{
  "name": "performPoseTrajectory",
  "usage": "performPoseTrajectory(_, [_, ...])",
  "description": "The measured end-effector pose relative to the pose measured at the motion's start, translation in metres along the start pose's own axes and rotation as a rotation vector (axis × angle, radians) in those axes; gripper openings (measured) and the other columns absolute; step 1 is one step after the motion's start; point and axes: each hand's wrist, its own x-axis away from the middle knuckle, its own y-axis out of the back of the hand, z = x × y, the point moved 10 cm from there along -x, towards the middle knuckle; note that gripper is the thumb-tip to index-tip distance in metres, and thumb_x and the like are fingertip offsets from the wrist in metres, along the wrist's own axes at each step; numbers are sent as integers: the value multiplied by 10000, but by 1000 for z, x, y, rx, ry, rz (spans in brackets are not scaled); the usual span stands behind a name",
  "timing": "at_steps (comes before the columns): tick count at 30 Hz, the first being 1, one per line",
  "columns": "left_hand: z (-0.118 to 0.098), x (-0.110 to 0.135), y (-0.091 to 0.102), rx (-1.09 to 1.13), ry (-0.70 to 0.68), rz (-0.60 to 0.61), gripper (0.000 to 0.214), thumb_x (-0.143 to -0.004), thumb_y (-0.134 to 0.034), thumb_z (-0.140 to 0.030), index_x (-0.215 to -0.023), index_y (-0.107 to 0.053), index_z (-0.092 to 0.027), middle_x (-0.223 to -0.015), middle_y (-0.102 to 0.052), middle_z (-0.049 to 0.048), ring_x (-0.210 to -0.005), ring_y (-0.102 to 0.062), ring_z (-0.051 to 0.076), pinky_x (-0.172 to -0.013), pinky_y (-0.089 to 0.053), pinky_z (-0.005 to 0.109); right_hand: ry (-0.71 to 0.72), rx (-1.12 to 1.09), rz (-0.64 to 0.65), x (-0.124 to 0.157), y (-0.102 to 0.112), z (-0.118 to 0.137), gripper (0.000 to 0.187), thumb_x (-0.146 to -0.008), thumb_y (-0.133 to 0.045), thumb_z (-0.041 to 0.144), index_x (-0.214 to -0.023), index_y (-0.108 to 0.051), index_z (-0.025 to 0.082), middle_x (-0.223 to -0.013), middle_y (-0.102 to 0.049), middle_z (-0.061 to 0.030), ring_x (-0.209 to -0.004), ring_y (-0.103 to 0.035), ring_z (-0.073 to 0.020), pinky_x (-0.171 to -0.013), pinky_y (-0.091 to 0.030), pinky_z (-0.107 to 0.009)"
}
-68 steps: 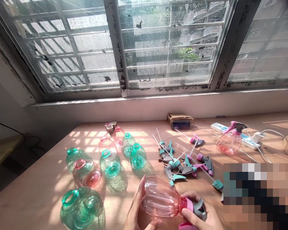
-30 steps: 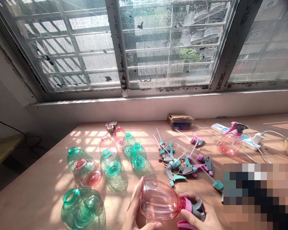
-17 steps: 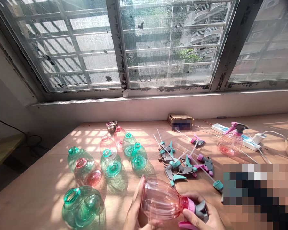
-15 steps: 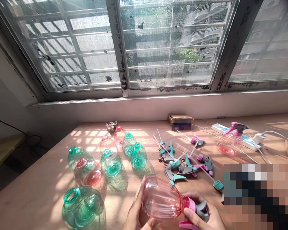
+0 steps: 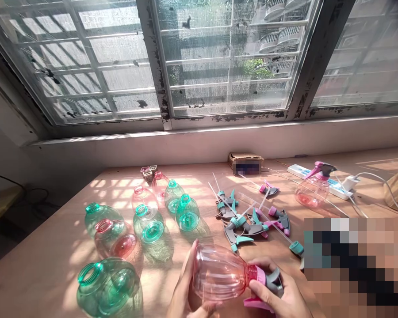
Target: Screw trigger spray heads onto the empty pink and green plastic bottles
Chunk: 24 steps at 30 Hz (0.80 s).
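Observation:
A clear pink plastic bottle (image 5: 219,276) lies on its side between my hands at the near table edge. My left hand (image 5: 185,291) wraps round its base end. My right hand (image 5: 280,300) grips the pink and grey spray head (image 5: 267,282) fitted on its neck. Several loose spray heads (image 5: 248,223) with long dip tubes lie just beyond, teal and pink. Several open green and pink bottles (image 5: 146,216) stand or lie to the left.
A finished pink spray bottle (image 5: 310,190) stands at the back right beside a white power strip (image 5: 318,181). A small cardboard box (image 5: 245,162) sits by the wall. A wooden table (image 5: 53,265) carries all this; a blurred patch covers the lower right.
The pink bottle has turned a little in my hands and its base has risen slightly. The view has tilted down and shifted slightly right. Nothing on the table has moved.

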Motion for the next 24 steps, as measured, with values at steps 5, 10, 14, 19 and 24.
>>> performPoseTrajectory(5, [0, 7, -6, 37, 90, 33, 1081, -750, -937, -502, -1668, -373, -406, -1752, -413, 53, -1596, -383, 422, -1324, -294, 557, -22, 0, 20, 2, -2, 0, 473, -673, -1000, 546, -972, -815, 229, -896, -802, -26, -787, -771, -246, -653, -726, -375])
performPoseTrajectory(10, [-8, 7, -4, 37, 164, -14, 915, -834, -871, -487, -1637, -446, -376, -1736, -442, 67, -1565, -444, 408, -1315, -323, 550, -37, -7, 24, 6, -5, 2, 459, -681, -1005, 517, -986, -808, 237, -916, -800, -25, -795, -771, -237, -687, -724, -372])
performPoseTrajectory(14, [-13, 7, -4, -22, 194, 0, 929, -830, -887, -459, -1638, -431, -416, -1743, -432, 28, -1591, -408, 378, -1336, -286, 530, -41, 4, -1, 8, -3, 7, 444, -701, -993, 520, -987, -805, 238, -938, -785, -25, -798, -761, -230, -683, -723, -362])
performPoseTrajectory(19, [-12, 9, -4, -89, 260, 90, 926, -904, -819, -454, -1681, -316, -437, -1763, -392, 10, -1631, -323, 371, -1339, -278, 523, -57, -5, -8, 8, -3, 8, 465, -693, -997, 528, -993, -800, 232, -924, -779, -19, -786, -765, -234, -696, -739, -407])
performPoseTrajectory(24, [-6, 10, -3, -6, 267, 54, 1039, -780, -894, -574, -1665, -402, -340, -1695, -505, 84, -1578, -421, 416, -1322, -302, 566, -88, -14, 10, 9, -3, 2, 475, -690, -1004, 518, -1007, -795, 232, -909, -805, -24, -795, -776, -235, -721, -739, -409])
